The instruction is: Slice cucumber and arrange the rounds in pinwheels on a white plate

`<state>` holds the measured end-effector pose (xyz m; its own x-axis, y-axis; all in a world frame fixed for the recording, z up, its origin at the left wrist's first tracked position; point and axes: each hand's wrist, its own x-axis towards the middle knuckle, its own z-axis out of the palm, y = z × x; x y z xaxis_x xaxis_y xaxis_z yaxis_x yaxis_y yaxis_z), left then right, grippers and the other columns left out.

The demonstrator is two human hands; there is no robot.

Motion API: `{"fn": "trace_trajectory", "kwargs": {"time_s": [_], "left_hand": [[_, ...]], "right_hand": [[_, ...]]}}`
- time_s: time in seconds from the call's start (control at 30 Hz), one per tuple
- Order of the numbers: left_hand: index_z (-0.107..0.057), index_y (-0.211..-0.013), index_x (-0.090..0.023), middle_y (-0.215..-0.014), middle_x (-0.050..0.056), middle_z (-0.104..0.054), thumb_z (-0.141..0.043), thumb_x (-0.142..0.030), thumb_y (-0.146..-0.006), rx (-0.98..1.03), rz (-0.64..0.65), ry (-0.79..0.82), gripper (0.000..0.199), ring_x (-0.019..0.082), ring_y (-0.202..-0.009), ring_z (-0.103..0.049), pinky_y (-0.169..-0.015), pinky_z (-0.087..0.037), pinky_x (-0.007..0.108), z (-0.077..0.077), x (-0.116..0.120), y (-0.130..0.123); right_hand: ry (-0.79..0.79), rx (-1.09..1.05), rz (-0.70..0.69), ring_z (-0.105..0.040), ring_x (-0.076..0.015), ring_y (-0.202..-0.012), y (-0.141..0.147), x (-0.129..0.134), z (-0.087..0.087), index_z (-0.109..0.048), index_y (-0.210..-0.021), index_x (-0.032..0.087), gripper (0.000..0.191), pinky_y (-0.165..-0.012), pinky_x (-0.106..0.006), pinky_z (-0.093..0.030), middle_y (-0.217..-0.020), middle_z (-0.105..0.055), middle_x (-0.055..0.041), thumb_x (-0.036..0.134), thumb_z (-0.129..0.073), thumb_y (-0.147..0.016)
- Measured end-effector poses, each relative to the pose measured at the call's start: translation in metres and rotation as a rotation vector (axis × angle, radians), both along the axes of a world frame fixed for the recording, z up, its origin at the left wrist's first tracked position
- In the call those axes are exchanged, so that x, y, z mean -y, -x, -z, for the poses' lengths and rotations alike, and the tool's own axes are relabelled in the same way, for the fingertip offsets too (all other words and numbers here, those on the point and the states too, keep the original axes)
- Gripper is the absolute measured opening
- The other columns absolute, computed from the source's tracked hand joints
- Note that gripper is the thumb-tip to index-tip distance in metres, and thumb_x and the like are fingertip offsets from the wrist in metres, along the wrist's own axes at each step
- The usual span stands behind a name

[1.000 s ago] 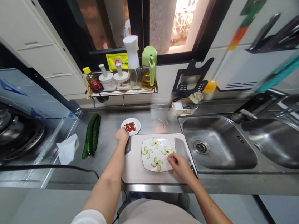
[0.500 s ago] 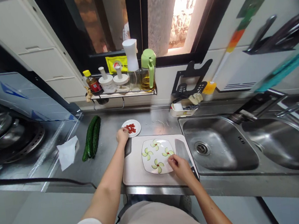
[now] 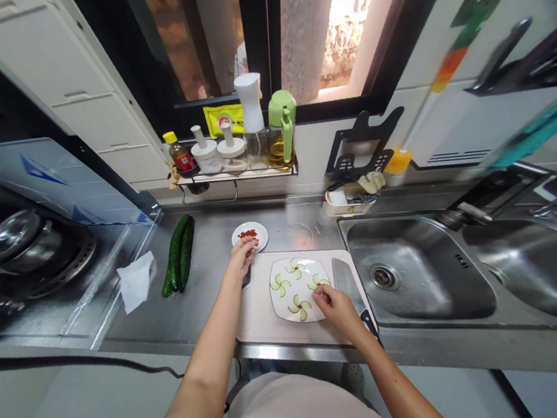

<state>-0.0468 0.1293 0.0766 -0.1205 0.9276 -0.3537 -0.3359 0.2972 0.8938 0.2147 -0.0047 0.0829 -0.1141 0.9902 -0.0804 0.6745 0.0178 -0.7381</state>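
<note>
My left hand [image 3: 242,256] is at the front edge of a small white plate [image 3: 263,235], its fingers stretched loosely over the rim near some chopped red bits [image 3: 248,234]. My right hand [image 3: 336,304] has its fingertips pinched together at the right side of a squarish white plate [image 3: 285,266]. Anything between those fingertips is too small to make out. On this plate lie pinwheels of green-edged cucumber slices [image 3: 300,307], with red bits at some centres. The right-hand pinwheel is partly hidden by my fingers. A pale cutting board [image 3: 259,328] lies beneath the plate.
A cleaver [image 3: 346,280] lies along the board's right side. Two whole cucumbers [image 3: 178,255] and a white paper towel [image 3: 136,282] lie to the left. A double sink [image 3: 417,274] is at the right; a condiment rack [image 3: 239,174] hangs behind.
My left hand has moved from the small plate's left rim to its front, its fingers loosening. My right hand has shifted slightly up towards the right-hand pinwheel. The view has swung a little left.
</note>
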Motion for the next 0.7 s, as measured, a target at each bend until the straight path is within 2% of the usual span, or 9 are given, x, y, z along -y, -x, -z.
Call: {"fn": "trace_trajectory", "kwargs": {"time_s": [0.13,0.23,0.4,0.53,0.7], "left_hand": [[-0.06,-0.087,-0.016,-0.076,0.0,-0.064,-0.079,-0.03,-0.054,-0.009,0.04,-0.04,0.041,0.003,-0.05,-0.046,-0.041,-0.022,0.014,-0.014,0.011,-0.007],[-0.06,-0.087,-0.016,-0.077,0.002,-0.067,-0.079,-0.036,-0.055,-0.05,0.083,-0.07,0.043,0.004,-0.051,-0.047,-0.042,-0.023,0.015,-0.024,0.019,-0.01],[-0.061,-0.09,-0.017,-0.076,0.003,-0.069,-0.077,-0.043,-0.061,-0.155,0.16,-0.138,0.042,0.01,-0.062,-0.059,-0.049,-0.032,0.017,-0.039,0.033,-0.013],[-0.06,-0.091,-0.016,-0.074,0.002,-0.067,-0.076,-0.04,-0.064,-0.202,0.232,-0.244,0.039,0.014,-0.076,-0.063,-0.062,-0.041,0.02,-0.047,0.043,-0.015],[-0.06,-0.092,-0.015,-0.075,0.001,-0.064,-0.075,-0.034,-0.067,-0.314,0.356,-0.375,0.035,0.011,-0.071,-0.059,-0.067,-0.042,0.022,-0.055,0.054,-0.02]], "right_hand": [[-0.004,-0.028,0.0,-0.048,-0.0136,-0.054,0.003,-0.005,-0.005,-0.058,-0.073,0.02,0.025,-0.054,-0.023,-0.032,-0.056,-0.052,0.0012,0.038,-0.043,-0.082],[-0.035,-0.048,-0.01,-0.046,-0.0128,-0.054,0.007,-0.015,-0.011,-0.059,-0.076,0.02,0.024,-0.054,-0.022,-0.032,-0.055,-0.05,0.0026,0.038,-0.045,-0.082],[-0.115,-0.082,-0.038,-0.046,-0.0117,-0.055,0.019,-0.037,-0.032,-0.06,-0.081,0.02,0.022,-0.056,-0.022,-0.032,-0.058,-0.051,0.0037,0.037,-0.047,-0.084],[-0.199,-0.122,-0.097,-0.048,-0.0115,-0.059,0.032,-0.052,-0.051,-0.061,-0.083,0.02,0.019,-0.059,-0.022,-0.033,-0.062,-0.054,0.0035,0.033,-0.047,-0.085],[-0.282,-0.124,-0.189,-0.053,-0.0128,-0.072,0.047,-0.064,-0.066,-0.061,-0.086,0.02,0.014,-0.068,-0.023,-0.036,-0.076,-0.06,0.0003,0.029,-0.05,-0.086]]}}
